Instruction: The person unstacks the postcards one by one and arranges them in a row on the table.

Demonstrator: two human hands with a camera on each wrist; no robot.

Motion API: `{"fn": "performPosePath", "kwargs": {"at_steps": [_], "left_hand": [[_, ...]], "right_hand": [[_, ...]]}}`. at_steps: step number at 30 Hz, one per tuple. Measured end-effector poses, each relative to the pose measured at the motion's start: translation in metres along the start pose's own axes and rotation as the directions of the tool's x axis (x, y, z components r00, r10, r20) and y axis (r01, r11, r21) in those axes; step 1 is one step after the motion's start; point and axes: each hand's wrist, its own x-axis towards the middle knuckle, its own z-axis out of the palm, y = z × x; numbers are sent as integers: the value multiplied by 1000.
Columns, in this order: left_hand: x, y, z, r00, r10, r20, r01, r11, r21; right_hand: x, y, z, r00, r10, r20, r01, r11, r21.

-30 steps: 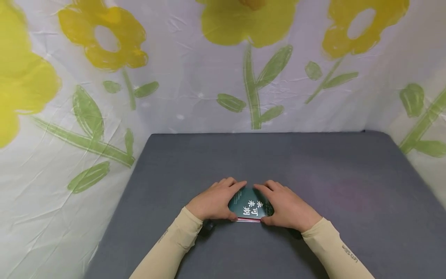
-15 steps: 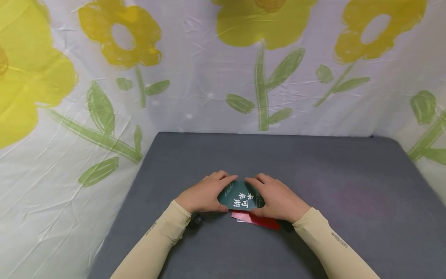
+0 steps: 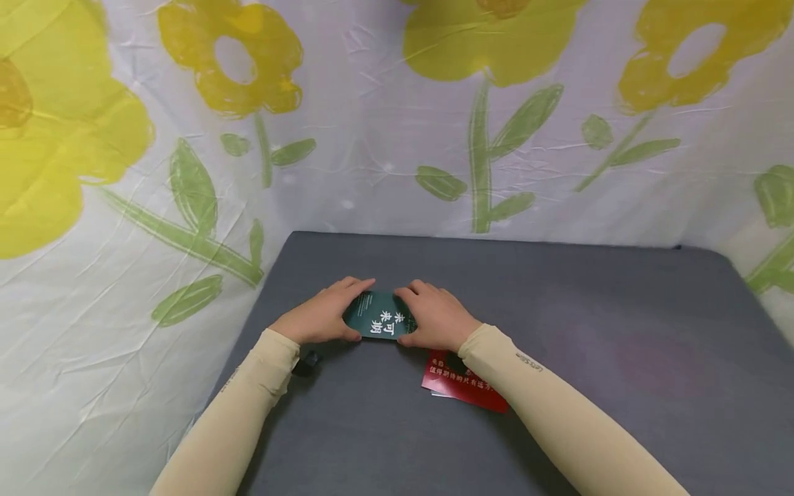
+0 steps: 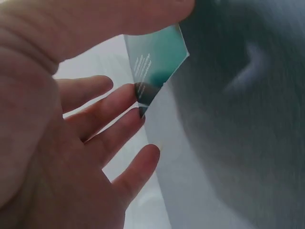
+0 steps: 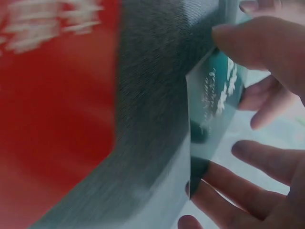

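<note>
A dark green card (image 3: pixel 381 315) printed with white characters is held between my two hands, left of the table's middle. My left hand (image 3: pixel 325 313) grips its left edge, thumb at the near side and fingers at the far side. At the opposite edge, my right hand (image 3: pixel 437 318) holds it the same way. The left wrist view shows the green card (image 4: pixel 159 55) between thumb and fingertips. A red card (image 3: pixel 466 389) with pale writing lies on the table, partly hidden under the right forearm; a white edge shows beneath it. The right wrist view has this red card (image 5: pixel 57 124) close by.
The grey table (image 3: pixel 589 331) reaches back to a white cloth (image 3: pixel 372 117) painted with yellow flowers, which also hangs along the sides. A small black object (image 3: pixel 307 363) shows at the left wrist.
Both hands have moved left and away from me with the green card. The red card, at first almost covered beneath it, now lies exposed on the table to the right.
</note>
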Motion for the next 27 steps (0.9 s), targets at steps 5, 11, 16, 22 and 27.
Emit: {"fn": "performPosePath", "kwargs": {"at_steps": [5, 11, 16, 22, 27], "left_hand": [[0, -24, -10, 1000, -26, 17, 27, 999, -28], [-1, -50, -19, 998, -49, 30, 50, 997, -51], [-3, -60, -21, 998, -54, 42, 57, 997, -61], [-1, -65, -25, 996, -48, 70, 52, 997, -63], [1, -70, -28, 996, -51, 75, 56, 997, -61]], "right_hand": [[25, -11, 5, 1000, 6, -1, -6, 1000, -1], [50, -24, 14, 1000, 0, 3, 0, 1000, -13], [59, -31, 20, 1000, 2, 20, -1, 1000, -10], [66, -32, 26, 1000, 12, 22, -12, 1000, -12], [71, -34, 28, 1000, 2, 24, -2, 1000, -13]]}}
